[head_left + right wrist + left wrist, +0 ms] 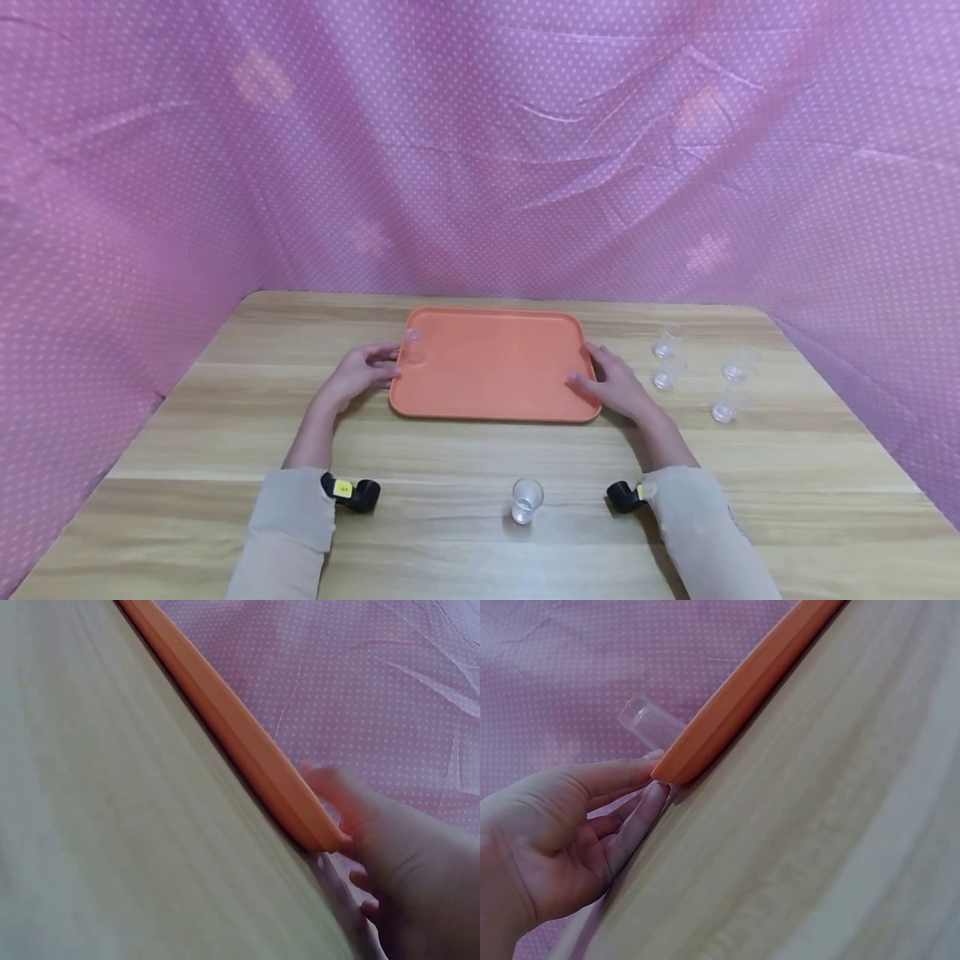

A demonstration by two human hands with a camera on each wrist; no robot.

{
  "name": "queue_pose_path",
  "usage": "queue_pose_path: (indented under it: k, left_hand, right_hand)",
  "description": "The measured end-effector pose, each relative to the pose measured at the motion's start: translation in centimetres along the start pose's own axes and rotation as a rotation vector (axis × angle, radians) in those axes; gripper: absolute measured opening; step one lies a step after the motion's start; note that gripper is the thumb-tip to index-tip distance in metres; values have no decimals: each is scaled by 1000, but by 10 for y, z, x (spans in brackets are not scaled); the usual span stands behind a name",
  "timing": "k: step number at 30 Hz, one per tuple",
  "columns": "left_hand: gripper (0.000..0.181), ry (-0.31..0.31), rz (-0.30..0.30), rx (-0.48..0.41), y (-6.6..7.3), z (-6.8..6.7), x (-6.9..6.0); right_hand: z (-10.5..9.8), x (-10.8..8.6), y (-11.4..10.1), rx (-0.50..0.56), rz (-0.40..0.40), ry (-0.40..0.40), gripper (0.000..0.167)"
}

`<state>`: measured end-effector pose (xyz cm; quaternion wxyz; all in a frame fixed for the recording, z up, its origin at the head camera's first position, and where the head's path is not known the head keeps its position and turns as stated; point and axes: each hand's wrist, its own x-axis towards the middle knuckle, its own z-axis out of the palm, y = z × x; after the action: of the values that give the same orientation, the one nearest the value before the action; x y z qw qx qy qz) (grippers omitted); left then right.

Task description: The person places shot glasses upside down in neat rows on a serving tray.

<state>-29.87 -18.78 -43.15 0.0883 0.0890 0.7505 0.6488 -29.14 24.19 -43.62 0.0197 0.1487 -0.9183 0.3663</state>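
Note:
An orange rectangular tray lies between both hands on the wooden table. My left hand pinches its left edge; in the left wrist view the thumb is at the rim and fingers reach toward the underside. At the opposite short edge, my right hand grips the tray, thumb over the rim; some of its fingers are hidden in the right wrist view. A clear small glass stands on the tray near its left edge. Another clear glass stands on the table close to me, between the forearms.
Several clear small glasses stand right of the tray, among them a front one and a back one. Pink dotted cloth hangs behind and beside the wooden table.

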Motion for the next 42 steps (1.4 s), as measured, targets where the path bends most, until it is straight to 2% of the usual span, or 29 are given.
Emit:
queue_pose_path:
  k: [3,7,10,12,14,18,23,27,30,35,38,42]
  left_hand:
    - [54,-6,0,6,0,0,0]
    - [55,-3,-3,9,1,-1,-1]
    - [55,0,-11,8,1,0,-1]
    - [55,-2,-16,10,2,0,-1]
    - [54,0,-19,13,2,1,-1]
    - [53,2,-23,5,2,2,-1]
    - [52,5,-26,-4,1,2,0]
    - [52,16,-31,1,0,2,1]
    - [52,11,-23,1,-1,1,1]
    - [52,2,-18,-15,-2,1,2]
    - [52,7,-23,-9,-1,2,2]
    - [51,11,-25,7,0,1,1]
  right_hand:
    - [-3,1,-5,148,-23,31,71]
    - [-12,0,-25,258,-14,112,58]
    - [-21,-4,-45,334,-40,100,49]
    - [-25,-9,-58,433,-99,11,46]
    - [-26,-17,-69,536,-179,-127,45]
    - [-23,-35,-86,617,-329,-404,51]
    - [-14,-55,-97,557,-469,-649,57]
    - [-6,-67,-101,419,-504,-767,58]
    - [0,-72,-103,335,-494,-809,59]
    - [11,-77,-102,321,-446,-842,60]
    - [18,-80,-100,312,-401,-828,55]
    - [24,-81,-98,290,-386,-789,46]
